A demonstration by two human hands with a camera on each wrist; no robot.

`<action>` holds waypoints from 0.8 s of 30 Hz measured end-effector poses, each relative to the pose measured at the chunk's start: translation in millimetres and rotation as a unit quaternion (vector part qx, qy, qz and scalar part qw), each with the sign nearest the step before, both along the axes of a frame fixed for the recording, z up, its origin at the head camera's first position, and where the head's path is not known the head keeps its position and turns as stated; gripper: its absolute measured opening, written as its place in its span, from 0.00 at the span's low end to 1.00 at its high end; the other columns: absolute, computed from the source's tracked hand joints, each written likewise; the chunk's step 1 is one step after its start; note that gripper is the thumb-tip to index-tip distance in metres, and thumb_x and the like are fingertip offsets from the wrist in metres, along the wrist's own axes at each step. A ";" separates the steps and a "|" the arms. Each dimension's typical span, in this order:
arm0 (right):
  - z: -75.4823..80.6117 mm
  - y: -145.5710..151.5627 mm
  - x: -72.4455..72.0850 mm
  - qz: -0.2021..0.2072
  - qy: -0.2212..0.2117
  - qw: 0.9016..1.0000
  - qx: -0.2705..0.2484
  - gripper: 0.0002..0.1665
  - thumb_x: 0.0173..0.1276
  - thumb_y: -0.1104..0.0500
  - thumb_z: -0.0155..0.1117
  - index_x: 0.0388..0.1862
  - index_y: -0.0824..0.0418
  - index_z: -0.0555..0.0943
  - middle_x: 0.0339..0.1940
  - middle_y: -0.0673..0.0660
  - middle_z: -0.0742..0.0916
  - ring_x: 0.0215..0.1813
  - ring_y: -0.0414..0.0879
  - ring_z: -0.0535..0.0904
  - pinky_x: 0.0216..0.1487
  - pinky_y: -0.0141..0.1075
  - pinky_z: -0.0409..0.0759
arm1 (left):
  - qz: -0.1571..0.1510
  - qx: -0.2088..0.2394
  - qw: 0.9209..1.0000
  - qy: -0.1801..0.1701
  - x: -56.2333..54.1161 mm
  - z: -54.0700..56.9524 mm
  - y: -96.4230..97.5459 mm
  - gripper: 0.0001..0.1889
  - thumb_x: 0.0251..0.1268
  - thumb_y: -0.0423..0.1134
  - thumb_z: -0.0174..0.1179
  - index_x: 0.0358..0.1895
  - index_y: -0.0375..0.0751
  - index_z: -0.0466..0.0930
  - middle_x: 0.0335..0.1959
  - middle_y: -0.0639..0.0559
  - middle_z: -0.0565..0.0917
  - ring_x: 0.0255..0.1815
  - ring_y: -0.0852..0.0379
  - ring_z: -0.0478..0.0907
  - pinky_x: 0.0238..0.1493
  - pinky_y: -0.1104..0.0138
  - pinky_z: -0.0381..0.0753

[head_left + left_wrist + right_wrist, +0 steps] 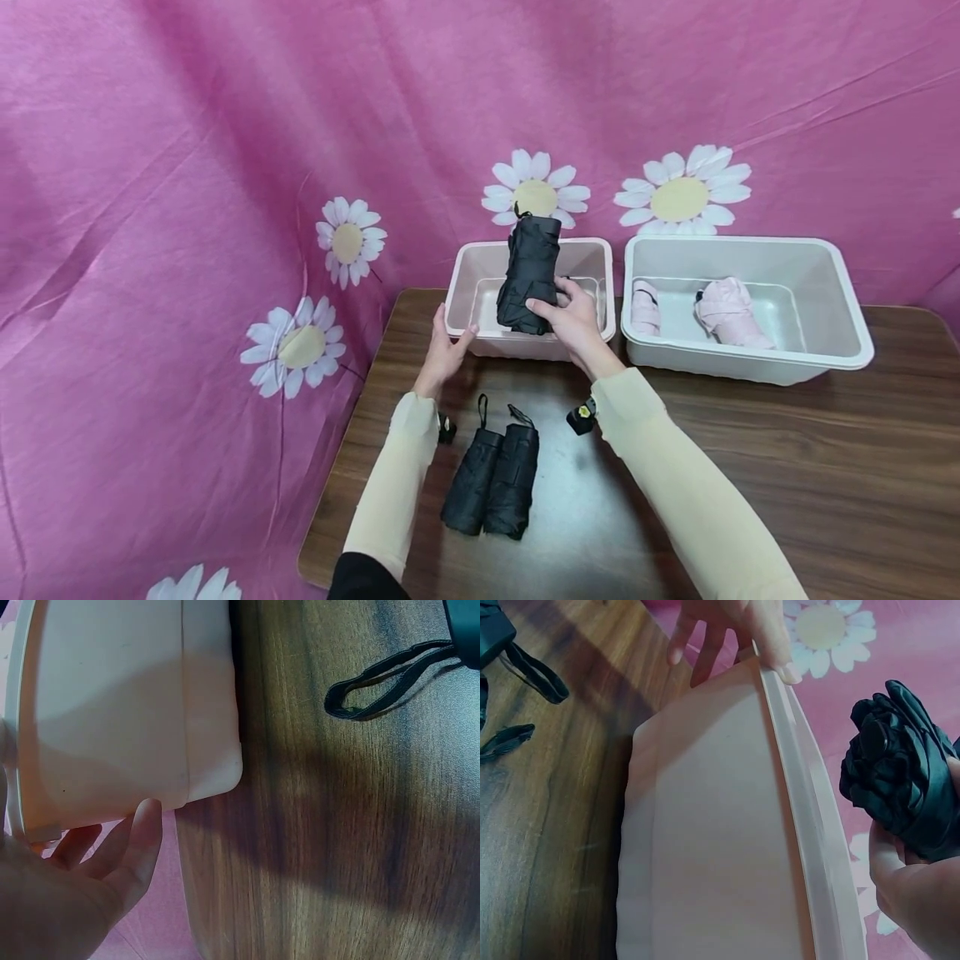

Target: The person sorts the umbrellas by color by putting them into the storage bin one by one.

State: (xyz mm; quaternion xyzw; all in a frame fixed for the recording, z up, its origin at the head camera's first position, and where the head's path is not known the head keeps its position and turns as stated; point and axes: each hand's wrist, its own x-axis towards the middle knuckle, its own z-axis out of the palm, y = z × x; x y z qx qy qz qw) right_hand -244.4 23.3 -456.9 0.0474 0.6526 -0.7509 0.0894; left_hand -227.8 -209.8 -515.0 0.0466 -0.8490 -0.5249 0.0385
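My right hand (pixel 577 321) grips a black folded umbrella (pixel 531 271) near its lower end, over the pale pink bin (pixel 517 346). In the right wrist view, the gathered end of this umbrella (pixel 877 742) faces the camera, beside the bin's rim. At the bin's near left corner, my left hand (pixel 444 354) holds the rim, thumb over the edge and fingers (pixel 142 832) against the outer wall. Two more black folded umbrellas, a left one (pixel 472 483) and a right one (pixel 513 483), lie side by side on the table, wrist loops pointing toward the bin.
A larger white bin (pixel 750 360) stands to the right of the pink one, with a pink rolled bundle (pixel 645 308) and a pink folded umbrella (pixel 731 312) inside. Behind the wooden table (pixel 825 450) hangs a pink cloth (pixel 420 108) with daisies.
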 end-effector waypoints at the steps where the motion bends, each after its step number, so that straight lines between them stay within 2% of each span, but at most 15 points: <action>1: -0.1 -1.4 -1.3 0.000 0.000 1.000 0.000 0.43 0.62 0.63 0.67 0.74 0.63 0.59 0.64 0.67 0.78 0.59 0.52 0.79 0.49 0.35 0.83 | 0.000 -0.001 1.000 0.001 0.2 0.3 0.3 0.43 0.66 0.41 0.61 0.76 0.36 0.43 0.71 0.30 0.60 0.71 0.39 0.61 0.74 0.52 0.56; 6: -2.0 -6.1 -5.6 0.007 0.001 1.000 0.012 0.44 0.63 0.63 0.66 0.75 0.64 0.57 0.65 0.68 0.76 0.62 0.55 0.77 0.59 0.44 0.78 | 0.002 -0.013 1.000 0.000 1.2 2.2 1.0 0.43 0.67 0.41 0.60 0.76 0.36 0.43 0.72 0.31 0.59 0.71 0.40 0.61 0.74 0.53 0.57; 14: -8.2 -11.3 -7.2 0.016 -0.011 1.000 0.017 0.43 0.63 0.63 0.66 0.74 0.64 0.59 0.66 0.65 0.76 0.62 0.54 0.77 0.58 0.43 0.79 | 0.000 -0.046 0.999 -0.024 1.3 3.9 -1.6 0.42 0.70 0.46 0.56 0.77 0.40 0.40 0.76 0.34 0.54 0.74 0.42 0.57 0.75 0.54 0.56; 19: -11.0 -14.7 -8.6 0.015 0.003 1.000 0.013 0.42 0.63 0.64 0.65 0.74 0.66 0.58 0.66 0.67 0.76 0.63 0.56 0.76 0.59 0.44 0.78 | -0.007 -0.057 0.998 -0.021 1.2 3.8 -3.1 0.41 0.71 0.46 0.55 0.77 0.39 0.40 0.76 0.35 0.53 0.75 0.44 0.55 0.76 0.54 0.54; 24: -12.4 -18.5 -9.4 0.015 0.007 1.000 0.019 0.40 0.64 0.64 0.65 0.72 0.65 0.60 0.64 0.68 0.78 0.62 0.56 0.77 0.57 0.39 0.79 | -0.007 -0.067 0.997 -0.025 1.8 2.6 -2.1 0.41 0.72 0.47 0.54 0.78 0.39 0.39 0.77 0.36 0.52 0.76 0.45 0.54 0.76 0.55 0.54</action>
